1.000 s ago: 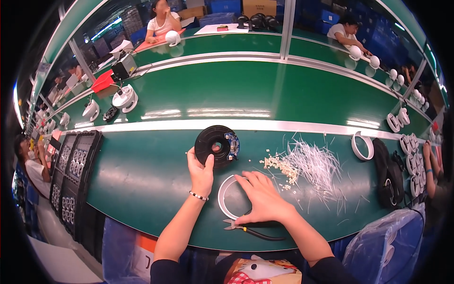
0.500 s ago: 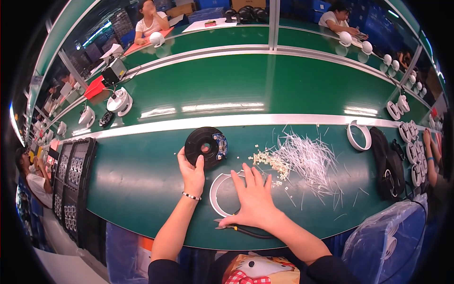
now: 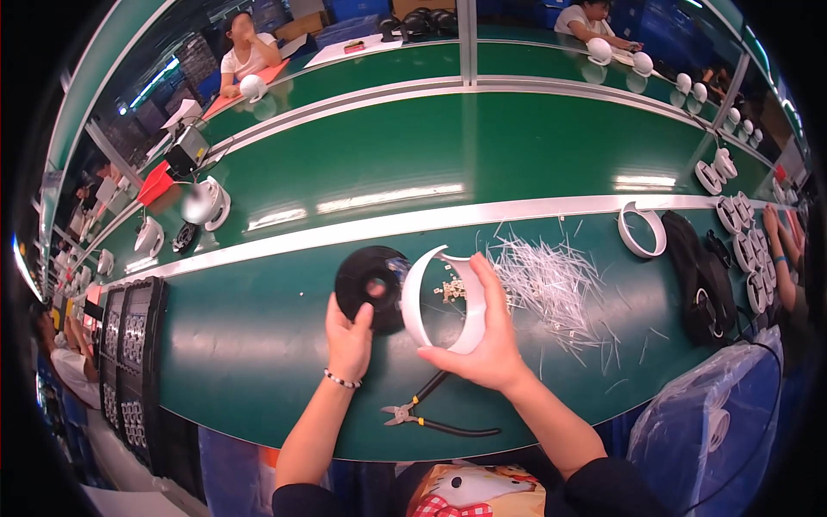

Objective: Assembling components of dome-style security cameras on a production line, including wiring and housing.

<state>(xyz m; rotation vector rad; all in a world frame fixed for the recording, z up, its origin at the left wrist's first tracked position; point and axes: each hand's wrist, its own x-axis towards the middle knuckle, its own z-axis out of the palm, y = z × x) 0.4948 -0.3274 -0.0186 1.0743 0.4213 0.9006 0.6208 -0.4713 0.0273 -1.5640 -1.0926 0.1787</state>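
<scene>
My left hand (image 3: 349, 340) is closed on a black round disc (image 3: 355, 293) with a hole in its middle; part of a blue circuit board shows at its right rim. My right hand (image 3: 487, 345) grips a white plastic ring (image 3: 415, 302) with a notch at its top. The ring is tilted up off the table and overlaps the disc's right edge; whether the two touch, I cannot tell. Below the ring, cutting pliers (image 3: 413, 402) with black handles lie with their jaws pointing left. Behind the ring are small cream connectors (image 3: 450, 289) and a heap of white strips (image 3: 551, 280).
A second white ring (image 3: 642, 231) stands at the right, near a black bag (image 3: 693, 276). Black trays (image 3: 129, 362) with small parts line the left edge. A metal rail (image 3: 301, 227) crosses behind my table. Co-workers sit across the line.
My right hand has taken hold of the white ring and lifted it from the table toward the disc. The pliers beneath are now uncovered. The disc has stayed in my left hand.
</scene>
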